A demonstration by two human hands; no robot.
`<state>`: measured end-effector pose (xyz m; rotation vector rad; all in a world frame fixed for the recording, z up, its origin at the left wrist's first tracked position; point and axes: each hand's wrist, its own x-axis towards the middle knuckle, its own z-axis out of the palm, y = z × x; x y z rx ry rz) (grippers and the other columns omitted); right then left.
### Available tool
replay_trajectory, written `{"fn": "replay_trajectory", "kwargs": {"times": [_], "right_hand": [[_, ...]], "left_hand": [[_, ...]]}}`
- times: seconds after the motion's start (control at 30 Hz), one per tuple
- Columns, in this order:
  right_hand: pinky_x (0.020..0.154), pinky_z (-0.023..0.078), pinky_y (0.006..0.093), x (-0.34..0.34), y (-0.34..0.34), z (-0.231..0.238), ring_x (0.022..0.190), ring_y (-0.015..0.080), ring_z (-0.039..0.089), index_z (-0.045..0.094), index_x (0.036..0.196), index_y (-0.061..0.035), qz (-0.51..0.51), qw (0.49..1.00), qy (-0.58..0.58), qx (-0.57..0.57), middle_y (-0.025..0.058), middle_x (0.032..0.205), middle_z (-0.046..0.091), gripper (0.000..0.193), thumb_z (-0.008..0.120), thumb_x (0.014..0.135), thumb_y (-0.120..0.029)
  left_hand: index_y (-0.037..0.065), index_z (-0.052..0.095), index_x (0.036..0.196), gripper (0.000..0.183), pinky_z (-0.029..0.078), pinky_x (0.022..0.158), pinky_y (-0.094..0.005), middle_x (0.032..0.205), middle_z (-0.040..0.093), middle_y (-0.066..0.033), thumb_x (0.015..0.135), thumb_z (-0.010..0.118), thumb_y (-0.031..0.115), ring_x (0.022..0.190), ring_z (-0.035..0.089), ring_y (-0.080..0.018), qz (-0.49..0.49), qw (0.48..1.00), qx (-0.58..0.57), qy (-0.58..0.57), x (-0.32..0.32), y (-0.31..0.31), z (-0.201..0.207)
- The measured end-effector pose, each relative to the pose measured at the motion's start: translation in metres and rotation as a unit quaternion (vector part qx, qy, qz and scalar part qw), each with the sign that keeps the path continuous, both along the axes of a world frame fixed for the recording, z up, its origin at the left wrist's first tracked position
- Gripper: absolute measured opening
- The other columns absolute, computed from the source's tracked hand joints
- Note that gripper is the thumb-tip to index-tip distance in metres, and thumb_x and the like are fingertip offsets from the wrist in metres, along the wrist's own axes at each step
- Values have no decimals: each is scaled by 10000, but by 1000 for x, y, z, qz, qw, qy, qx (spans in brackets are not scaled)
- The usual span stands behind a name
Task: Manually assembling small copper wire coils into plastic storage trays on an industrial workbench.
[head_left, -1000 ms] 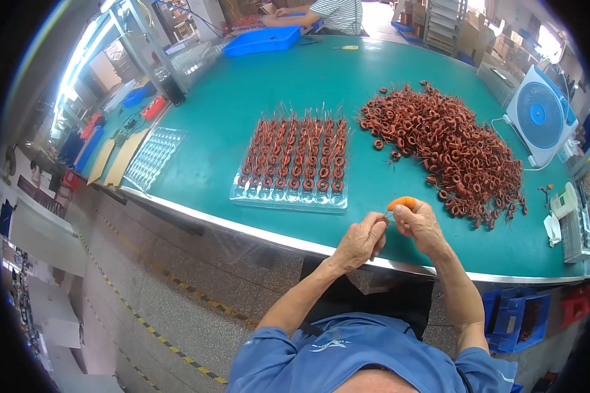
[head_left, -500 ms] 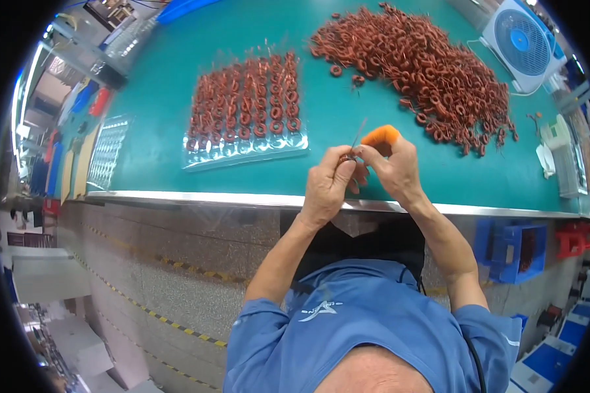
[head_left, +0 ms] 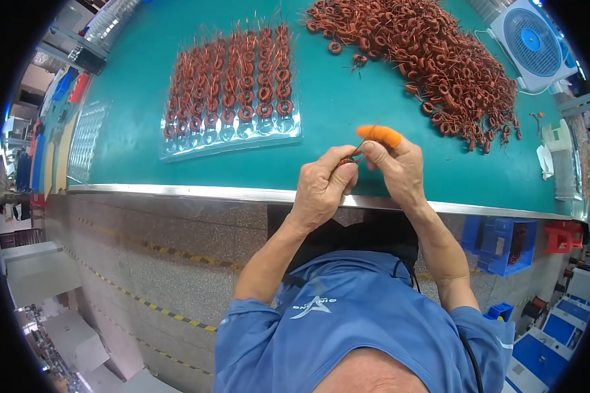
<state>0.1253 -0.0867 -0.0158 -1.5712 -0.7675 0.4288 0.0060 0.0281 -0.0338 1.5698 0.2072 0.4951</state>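
Note:
Just above the near table edge, my left hand (head_left: 320,187) pinches a small copper-wound ring coil (head_left: 347,161) between thumb and fingers. Thin wire leads rise from the coil toward my right hand (head_left: 403,171). An orange finger cover (head_left: 380,135) wraps the right index finger, which reaches over the leads while the thumb presses from the near side. Where exactly the right fingertips meet the wire is partly hidden. Left of my hands lies a clear plastic tray (head_left: 242,147) holding rows of similar coils, their leads pointing up.
A large heap of loose coils (head_left: 439,65) covers the back right of the green table (head_left: 242,171). Two stray coils lie beside it. A blue-and-white fan (head_left: 531,42) stands at the far right. Below the table's right side are a blue bin (head_left: 505,249) and red bin (head_left: 562,239).
My right index finger has stretched left over the leads. The long lead that stuck up is now lower, beneath that finger. The view has shifted slightly; my left hand still grips the coil.

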Motion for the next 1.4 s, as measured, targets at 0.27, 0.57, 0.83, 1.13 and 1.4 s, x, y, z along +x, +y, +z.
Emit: {"fn": "replay_trajectory", "kwargs": {"times": [0.27, 0.57, 0.83, 1.13, 1.4], "right_hand": [[591, 416, 180, 11, -4, -4, 663, 54, 554, 666, 1034, -19, 45, 995, 89, 22, -7, 776, 614, 161, 604, 956, -146], [568, 429, 197, 5, 5, -4, 634, 81, 577, 659, 1000, 10, -9, 977, 200, 73, 20, 761, 625, 304, 624, 952, -288], [470, 391, 198, -5, 1, 17, 527, 54, 547, 677, 855, 14, -26, 995, 65, -72, 8, 625, 605, 240, 660, 915, -218], [478, 396, 190, 11, -16, 18, 516, 61, 535, 648, 798, -12, 67, 973, 203, -91, 15, 645, 609, 213, 683, 873, -208], [467, 435, 264, -14, 0, 28, 503, 122, 569, 635, 786, 25, -50, 954, -295, -29, 95, 613, 610, 118, 692, 820, -73]], "left_hand": [[7, 624, 1039, 157, 416, 477, -247, 618, 567, -29, 946, 543, 105, 514, 522, -84, 9, 997, -46, 66, 9, 3, 7], [14, 609, 1063, 167, 441, 440, -212, 662, 591, -27, 982, 525, 133, 527, 545, -66, 25, 996, -66, 62, 10, 3, -4], [-16, 603, 1077, 162, 514, 546, -265, 744, 657, -77, 961, 547, 82, 620, 636, -133, 85, 993, 76, 19, 16, 1, -1], [32, 502, 1148, 263, 492, 619, -282, 777, 571, -53, 926, 622, 105, 697, 596, -120, -54, 989, 134, 30, -2, 8, 0], [22, 514, 1054, 275, 489, 634, -345, 836, 605, -112, 890, 682, 165, 708, 620, -240, -20, 990, 142, 8, 4, 15, 10]]}}
